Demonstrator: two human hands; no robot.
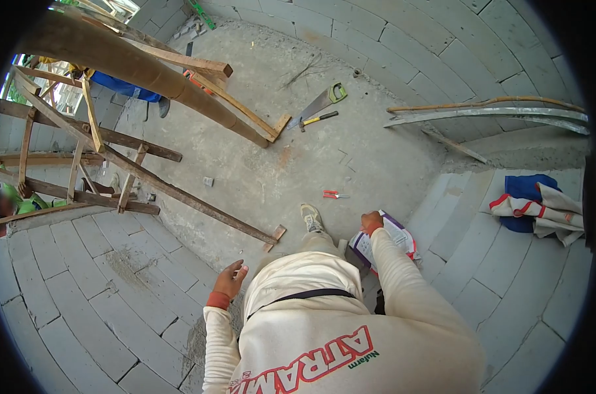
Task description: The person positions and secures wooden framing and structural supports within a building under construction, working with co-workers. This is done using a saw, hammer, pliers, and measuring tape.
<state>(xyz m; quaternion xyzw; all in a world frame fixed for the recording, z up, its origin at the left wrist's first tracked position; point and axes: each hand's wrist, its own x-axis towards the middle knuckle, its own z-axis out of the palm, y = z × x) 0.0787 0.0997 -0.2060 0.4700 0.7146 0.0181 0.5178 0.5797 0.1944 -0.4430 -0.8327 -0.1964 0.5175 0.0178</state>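
Note:
My right hand (371, 222) is closed at the upper edge of a white and purple printed bag (396, 238). My forearm crosses in front of the bag, and I cannot make out what the fingers grip. My left hand (229, 281) hangs beside my waist, its fingers loosely stretched out and holding nothing. Ahead of my shoe on the concrete floor lies a pair of red-handled pliers (336, 194). Farther off are a handsaw (319, 105) with a green handle and a hammer (319, 120) with a yellow and black handle.
A long timber (193, 200) slants across the left, beside a thick round post (179, 82). Block walls (403, 46) enclose the floor. Metal strips (495, 115) lean at right, near folded cloth (541, 205). A co-worker in green (38, 200) is behind the left timbers.

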